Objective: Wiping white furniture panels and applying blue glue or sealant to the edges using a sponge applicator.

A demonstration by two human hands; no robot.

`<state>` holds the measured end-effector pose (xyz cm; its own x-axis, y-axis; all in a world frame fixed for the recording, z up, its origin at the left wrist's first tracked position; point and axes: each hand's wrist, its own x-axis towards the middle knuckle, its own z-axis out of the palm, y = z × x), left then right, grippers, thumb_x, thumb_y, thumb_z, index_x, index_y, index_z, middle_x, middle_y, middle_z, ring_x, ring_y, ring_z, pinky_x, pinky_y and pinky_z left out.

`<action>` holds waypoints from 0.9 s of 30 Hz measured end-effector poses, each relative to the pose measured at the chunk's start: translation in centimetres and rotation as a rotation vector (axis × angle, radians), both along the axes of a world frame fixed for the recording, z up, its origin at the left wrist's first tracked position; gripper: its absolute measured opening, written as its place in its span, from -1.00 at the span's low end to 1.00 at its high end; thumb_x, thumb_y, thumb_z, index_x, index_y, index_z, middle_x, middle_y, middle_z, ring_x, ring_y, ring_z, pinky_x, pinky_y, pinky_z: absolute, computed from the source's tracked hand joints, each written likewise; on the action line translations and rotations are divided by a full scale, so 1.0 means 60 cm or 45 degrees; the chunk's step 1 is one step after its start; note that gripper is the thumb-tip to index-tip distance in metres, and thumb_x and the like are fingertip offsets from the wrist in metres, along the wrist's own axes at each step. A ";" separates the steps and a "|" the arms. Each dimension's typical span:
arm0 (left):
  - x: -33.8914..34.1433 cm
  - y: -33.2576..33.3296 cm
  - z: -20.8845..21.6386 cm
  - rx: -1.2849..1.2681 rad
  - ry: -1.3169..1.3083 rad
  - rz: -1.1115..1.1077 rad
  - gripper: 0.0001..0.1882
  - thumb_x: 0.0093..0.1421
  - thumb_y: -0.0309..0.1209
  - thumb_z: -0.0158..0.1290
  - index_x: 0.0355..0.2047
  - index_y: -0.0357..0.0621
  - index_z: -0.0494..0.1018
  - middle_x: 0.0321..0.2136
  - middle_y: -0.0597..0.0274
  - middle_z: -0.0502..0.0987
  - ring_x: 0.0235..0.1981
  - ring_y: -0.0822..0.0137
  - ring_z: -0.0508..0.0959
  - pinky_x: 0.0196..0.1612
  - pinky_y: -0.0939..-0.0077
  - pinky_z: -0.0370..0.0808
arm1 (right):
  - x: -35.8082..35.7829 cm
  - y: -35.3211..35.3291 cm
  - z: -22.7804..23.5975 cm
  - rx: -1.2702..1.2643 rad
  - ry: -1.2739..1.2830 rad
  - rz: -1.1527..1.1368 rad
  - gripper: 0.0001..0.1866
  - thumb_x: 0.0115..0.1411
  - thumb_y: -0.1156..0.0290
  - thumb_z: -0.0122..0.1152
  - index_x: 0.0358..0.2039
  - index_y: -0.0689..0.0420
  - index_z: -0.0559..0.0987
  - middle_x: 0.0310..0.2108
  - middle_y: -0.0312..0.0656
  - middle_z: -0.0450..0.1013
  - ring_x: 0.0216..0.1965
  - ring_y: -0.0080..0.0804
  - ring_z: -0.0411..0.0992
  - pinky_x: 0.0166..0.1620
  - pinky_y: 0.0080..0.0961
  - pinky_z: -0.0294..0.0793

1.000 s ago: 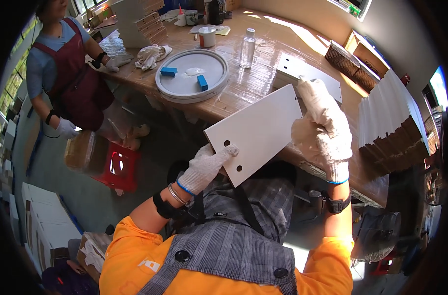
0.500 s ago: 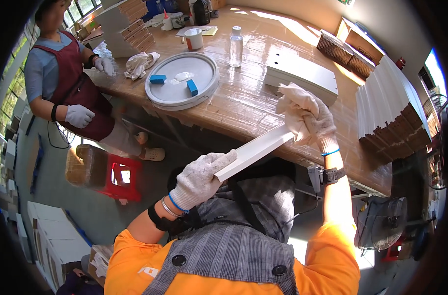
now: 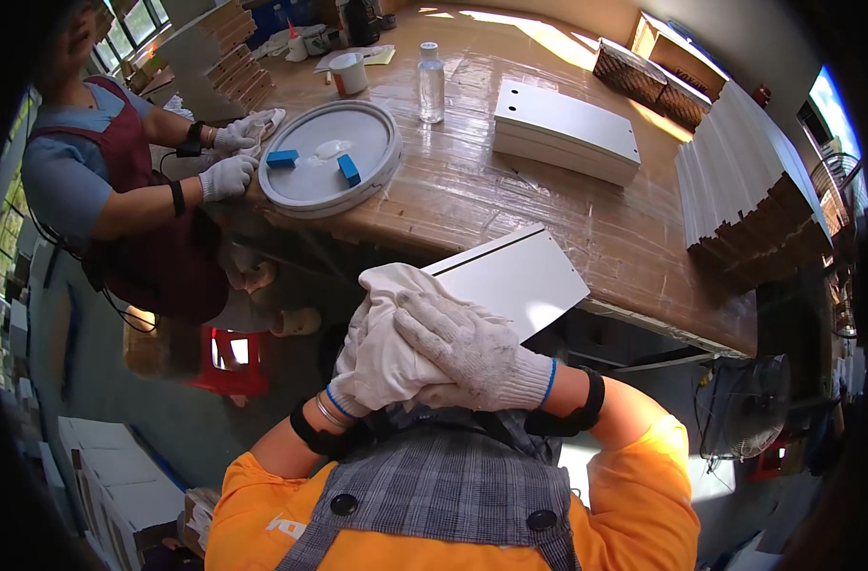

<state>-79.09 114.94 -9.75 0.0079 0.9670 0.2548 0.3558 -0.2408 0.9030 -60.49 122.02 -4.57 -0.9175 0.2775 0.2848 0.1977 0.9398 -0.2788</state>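
A flat white panel (image 3: pixel 520 276) slants from my lap toward the table's front edge, broad face up, with a dark groove along its far long edge. Bunched over its near end is a cream cloth (image 3: pixel 382 324). My right hand (image 3: pixel 467 347), in a soiled white knit glove, presses the cloth down with its fingers laid across it. Of my left hand (image 3: pixel 348 398) little more than the glove's cuff shows; it holds the panel's near end, its fingers hidden beneath the cloth.
Beyond the panel, more white panels (image 3: pixel 567 128) lie stacked on the table (image 3: pixel 472 181). A round grey lid (image 3: pixel 382 181) carries two blue blocks (image 3: pixel 348 170); behind stands a clear bottle (image 3: pixel 431 86). Tall panel stacks (image 3: pixel 739 171) stand right. A co-worker's gloved hand (image 3: pixel 227 178) rests by the lid.
The panel has turned from edge-on to broad face up. My right hand has brought the cloth down from its far end to the near end. The co-worker has leaned in, hands at another cloth.
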 end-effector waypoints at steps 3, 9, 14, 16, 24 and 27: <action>-0.005 -0.003 -0.018 0.385 0.568 0.151 -0.55 -0.09 -0.34 0.21 -0.12 0.07 0.44 -0.11 0.26 0.37 -0.04 0.19 0.37 0.23 0.18 0.13 | 0.001 0.046 -0.059 -0.235 0.200 -0.186 -0.26 -0.14 0.34 0.29 0.12 0.16 0.29 0.10 0.06 0.24 0.18 0.00 0.16 0.21 -0.23 0.17; -0.025 -0.002 -0.044 0.497 0.985 0.237 -0.66 -0.09 -0.42 0.10 -0.22 0.07 0.48 -0.23 0.22 0.38 -0.19 0.19 0.38 -0.02 0.05 0.28 | 0.108 0.158 -0.110 -0.222 0.444 -1.030 -0.46 -0.01 0.55 0.10 0.06 0.17 0.34 -0.03 0.03 0.36 -0.02 -0.05 0.34 0.03 -0.37 0.34; -0.019 -0.004 -0.086 0.292 0.763 0.452 -0.36 0.03 -0.45 -0.02 0.18 0.06 0.19 0.19 0.00 0.11 0.20 -0.09 0.09 0.25 0.18 0.07 | 0.132 0.174 -0.144 -0.244 0.422 -1.040 -0.50 0.04 0.57 0.05 0.07 0.17 0.35 -0.09 0.03 0.38 -0.09 -0.15 0.38 -0.05 -0.41 0.38; -0.016 -0.006 -0.098 0.210 0.627 0.435 -0.29 0.06 -0.46 -0.08 0.27 0.01 0.02 0.27 -0.01 -0.03 0.27 -0.09 -0.01 0.31 0.21 -0.06 | 0.135 0.182 -0.158 -0.203 0.445 -1.018 -0.50 0.06 0.56 0.06 0.07 0.17 0.34 -0.10 0.03 0.38 -0.09 -0.15 0.38 -0.05 -0.40 0.38; -0.020 -0.013 -0.101 0.210 0.701 0.398 -0.25 0.07 -0.47 -0.17 0.28 -0.24 -0.16 0.31 0.00 -0.16 0.33 0.08 -0.14 0.34 0.32 -0.19 | 0.139 0.180 -0.167 -0.213 0.486 -1.016 -0.55 0.10 0.61 -0.02 0.05 0.18 0.37 -0.13 -0.04 0.38 -0.14 -0.30 0.39 -0.13 -0.50 0.43; -0.022 -0.013 -0.097 0.215 0.832 0.358 -0.25 0.07 -0.45 -0.23 0.27 -0.35 -0.22 0.31 0.01 -0.19 0.34 0.10 -0.20 0.35 0.36 -0.23 | 0.130 0.173 -0.150 -0.297 0.485 -1.014 -0.58 0.12 0.62 -0.05 0.03 0.22 0.37 -0.11 -0.11 0.38 -0.13 -0.39 0.38 -0.14 -0.52 0.44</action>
